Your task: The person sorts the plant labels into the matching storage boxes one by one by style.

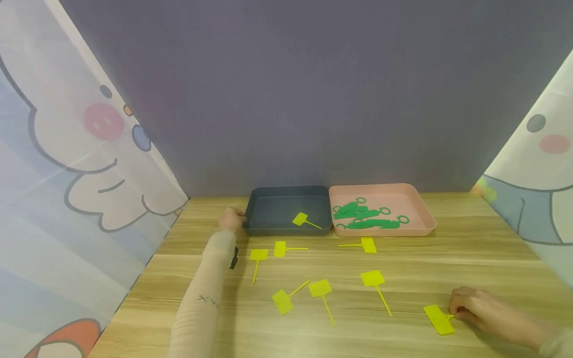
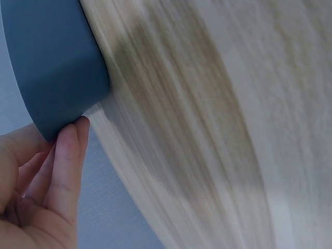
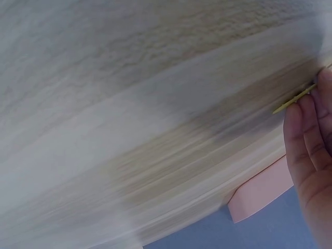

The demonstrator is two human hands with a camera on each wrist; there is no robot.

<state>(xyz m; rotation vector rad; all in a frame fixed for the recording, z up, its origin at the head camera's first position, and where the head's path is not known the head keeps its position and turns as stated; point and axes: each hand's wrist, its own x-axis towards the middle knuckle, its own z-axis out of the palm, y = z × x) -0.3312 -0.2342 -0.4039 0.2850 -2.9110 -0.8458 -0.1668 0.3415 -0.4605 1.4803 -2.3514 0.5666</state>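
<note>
Yellow T-shaped plant label (image 1: 439, 319): it is at the person's near right, over the wood-grain tabletop (image 1: 179, 278), its flat head pointing left, away from the fingers. The right hand (image 1: 483, 314) pinches it by the stem, and the right wrist view shows the stem's pointed end jutting out past the fingertips. From where I stand I can't tell whether the head touches the wood or is just off it.

Across the table, the left hand (image 1: 232, 220) grips the left end of the dark blue tray (image 1: 268, 206), thumb and fingers on either side of its wall. One yellow label (image 1: 300, 219) lies in that tray. The pink tray (image 1: 422, 221) beside it holds a heap of green ring-ended tags (image 1: 371, 217). Six more yellow labels lie scattered between the hands and the trays, one of them this slim label (image 1: 372, 279).

To handle it well, I'd pinch the stem close to the head, since a stem this thin would probably bend or twist if held by its end. Lifting it clear of the scattered ones seems wise, and the left hand's grip should be light, enough to steady the tray without tipping it.
</note>
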